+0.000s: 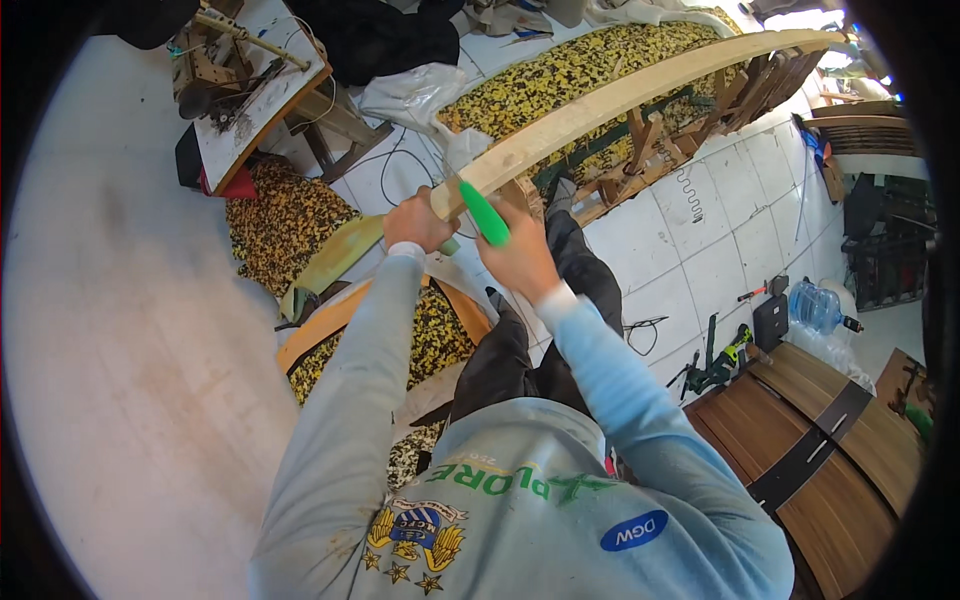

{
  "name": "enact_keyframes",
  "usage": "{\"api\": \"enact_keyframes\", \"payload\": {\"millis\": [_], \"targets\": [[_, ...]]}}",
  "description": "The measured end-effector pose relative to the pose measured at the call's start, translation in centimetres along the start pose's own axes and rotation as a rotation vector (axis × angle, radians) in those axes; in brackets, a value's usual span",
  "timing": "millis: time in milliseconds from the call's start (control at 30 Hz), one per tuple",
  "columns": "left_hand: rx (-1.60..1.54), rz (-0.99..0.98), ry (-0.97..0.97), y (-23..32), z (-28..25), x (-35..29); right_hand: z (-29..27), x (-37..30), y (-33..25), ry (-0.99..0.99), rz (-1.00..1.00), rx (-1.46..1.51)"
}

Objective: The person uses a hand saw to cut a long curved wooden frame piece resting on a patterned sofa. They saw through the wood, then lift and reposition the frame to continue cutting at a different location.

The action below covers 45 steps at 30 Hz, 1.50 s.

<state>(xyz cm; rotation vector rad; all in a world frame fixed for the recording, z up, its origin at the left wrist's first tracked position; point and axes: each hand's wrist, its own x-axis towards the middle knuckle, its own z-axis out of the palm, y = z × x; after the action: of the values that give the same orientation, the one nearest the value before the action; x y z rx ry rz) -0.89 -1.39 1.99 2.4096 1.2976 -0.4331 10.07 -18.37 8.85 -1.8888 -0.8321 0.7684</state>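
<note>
A long, pale, curved rail (600,95) runs from in front of me to the far right, along the top of a slatted wooden furniture frame (650,150). My left hand (418,220) is closed round its near end. Just to the right, my right hand (522,252) is closed on a bright green, tapered tool handle (483,212) that lies against the rail's near end. What kind of tool it is, I cannot make out. Yellow-and-black speckled foam (590,65) shows behind and under the rail.
At left stands a white wall (130,330); a sewing machine table (265,85) is at the upper left. A foam-filled curved piece (390,330) lies by my legs. To the right are a green power tool (725,365), a blue water bottle (815,305) and a brown wooden cabinet (800,440).
</note>
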Motion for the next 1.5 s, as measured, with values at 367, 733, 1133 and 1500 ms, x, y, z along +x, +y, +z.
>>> {"api": "enact_keyframes", "payload": {"millis": [367, 733, 1133, 1500], "targets": [[-0.042, -0.021, -0.03, -1.9, 0.7, 0.1, -8.1, -15.9, -3.3, -0.034, 0.029, 0.016], [-0.068, 0.001, 0.011, -2.7, 1.0, 0.5, -5.9, -12.8, -1.1, -0.016, -0.007, -0.001], [-0.021, -0.002, -0.011, -1.1, 0.1, 0.8, 0.5, -0.8, -0.2, 0.044, 0.044, 0.011], [-0.074, 0.005, 0.007, -2.7, 1.0, 0.8, -4.5, -11.0, 1.1, -0.031, -0.02, -0.012]]}}
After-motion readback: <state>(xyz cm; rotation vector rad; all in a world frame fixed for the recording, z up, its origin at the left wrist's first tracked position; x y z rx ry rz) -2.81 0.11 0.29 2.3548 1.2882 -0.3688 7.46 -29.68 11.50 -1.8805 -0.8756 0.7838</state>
